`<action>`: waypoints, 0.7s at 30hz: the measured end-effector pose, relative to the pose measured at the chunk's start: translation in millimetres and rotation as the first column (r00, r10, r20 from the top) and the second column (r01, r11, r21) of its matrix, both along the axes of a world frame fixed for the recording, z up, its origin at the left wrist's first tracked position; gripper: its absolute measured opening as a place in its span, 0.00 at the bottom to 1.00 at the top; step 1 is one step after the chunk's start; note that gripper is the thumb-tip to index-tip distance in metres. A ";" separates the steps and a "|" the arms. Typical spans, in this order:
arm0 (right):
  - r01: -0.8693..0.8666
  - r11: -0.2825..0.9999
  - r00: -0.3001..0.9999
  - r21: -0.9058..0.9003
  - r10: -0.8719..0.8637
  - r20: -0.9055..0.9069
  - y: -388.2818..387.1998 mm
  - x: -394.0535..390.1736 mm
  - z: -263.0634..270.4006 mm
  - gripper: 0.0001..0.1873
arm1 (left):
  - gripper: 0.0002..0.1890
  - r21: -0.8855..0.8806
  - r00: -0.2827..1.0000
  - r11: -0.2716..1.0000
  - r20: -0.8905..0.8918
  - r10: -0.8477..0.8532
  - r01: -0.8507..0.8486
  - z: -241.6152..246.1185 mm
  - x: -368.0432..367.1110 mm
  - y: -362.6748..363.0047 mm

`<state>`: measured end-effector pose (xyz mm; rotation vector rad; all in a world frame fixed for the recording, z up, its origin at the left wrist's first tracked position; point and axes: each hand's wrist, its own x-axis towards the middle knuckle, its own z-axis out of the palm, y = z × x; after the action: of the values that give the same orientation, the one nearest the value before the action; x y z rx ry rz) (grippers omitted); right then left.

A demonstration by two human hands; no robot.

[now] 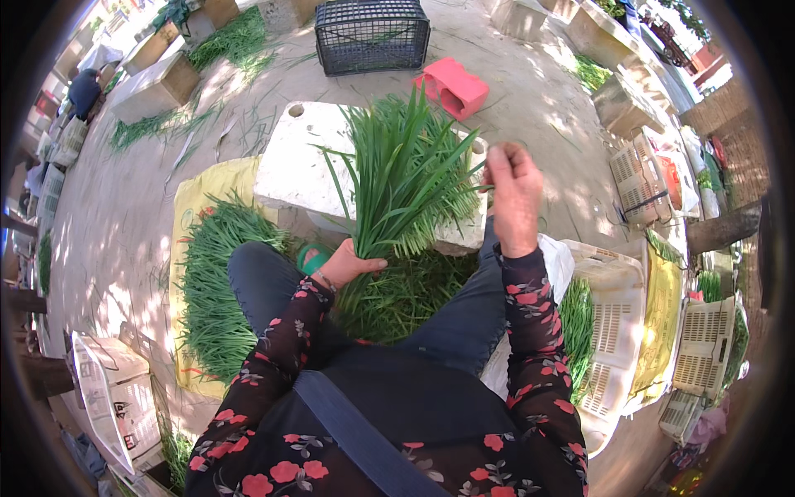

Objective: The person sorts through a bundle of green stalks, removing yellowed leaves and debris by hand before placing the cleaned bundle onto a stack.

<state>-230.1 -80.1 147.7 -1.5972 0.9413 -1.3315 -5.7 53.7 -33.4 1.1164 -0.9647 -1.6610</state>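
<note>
My left hand (348, 264) grips a bunch of garlic chives (388, 180) near its lower end, the leaves fanning up and outward. To the right of the bunch, my right hand (517, 192) has its thumb and fingers pinched together on a thin green leaf (486, 187). Behind the held bunch, a pile of chives (428, 136) lies on a white foam block (304, 143). Loose green leaves (413, 298) cover the spot between my knees. Left of my knee, a large heap of chives (223, 292) rests on a yellow woven sack (186, 217).
A black plastic crate (372, 40) and a red hollow block (456, 90) stand beyond the foam block. At my right is a white plastic crate (612, 323) with chives beside its wall. Another crate (118, 397) sits lower left. Concrete blocks (155, 87) and a person (85, 93) appear farther off.
</note>
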 end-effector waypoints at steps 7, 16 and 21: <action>-0.316 0.900 0.899 -0.301 0.182 -0.399 4.5 32.5 38.1 0.09 | 0.14 -0.010 0.999 1.000 0.053 0.014 -0.014 -8.9 1.5 2.5; -0.373 0.898 0.781 -0.235 0.167 -0.601 -22.0 43.0 -6.8 0.08 | 0.12 -0.011 0.993 1.000 0.113 -0.013 0.014 -0.7 3.1 6.1; -0.134 0.946 0.902 -0.295 -0.006 -0.431 -16.3 45.7 -14.0 0.07 | 0.03 -0.024 0.997 0.999 0.063 0.035 -0.034 -2.6 -3.5 6.1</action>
<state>-184.4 -96.4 133.7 -2.2163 0.9479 -1.1460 -9.2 59.8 -36.0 1.1704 -0.9971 -1.5915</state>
